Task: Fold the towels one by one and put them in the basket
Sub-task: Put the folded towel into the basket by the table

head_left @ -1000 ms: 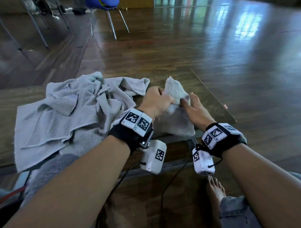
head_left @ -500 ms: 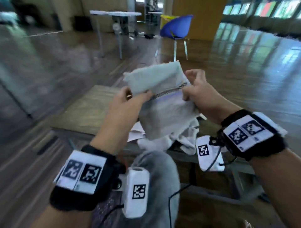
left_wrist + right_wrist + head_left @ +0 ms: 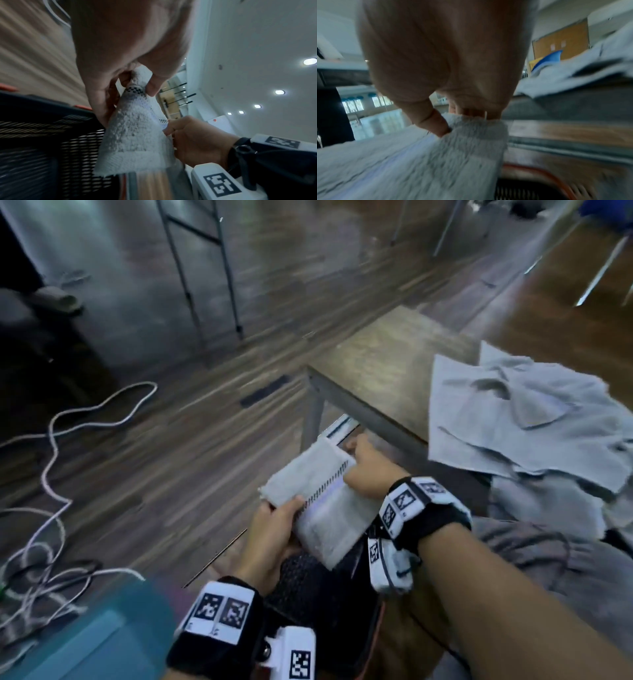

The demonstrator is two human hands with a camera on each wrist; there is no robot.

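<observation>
Far to my left, white cables (image 3: 51, 446) lie looped on the wooden floor (image 3: 191, 440), and a teal object (image 3: 102, 638) I cannot identify sits blurred at the near corner. My left hand (image 3: 274, 537) grips the near-left edge of the folded towel (image 3: 318, 491), thumb on top and fingers curled beneath by the checkered band; in the left wrist view the thumb and fingers pinch that band between them. I hold it from both ends so the fold stays flat and doesn't spring open. Directly below the towel is the black mesh basket (image 3: 301, 580) with its orange rim, standing on the floor by my knees, which I judge is why I have brought the bundle low and to the side of the low table (image 3: 380, 371). My right hand (image 3: 368, 474) clamps the far-right edge of the same towel, thumb above and fingers tucked under. Further right, the unfolded grey towels (image 3: 534, 419) lie heaped on the table, part of them hanging over its near edge. Compared with half a second ago, the towel has come down from chest height, where I held it up in front of me facing the room, and my view has swung left and down to the basket; both grips look unchanged.
</observation>
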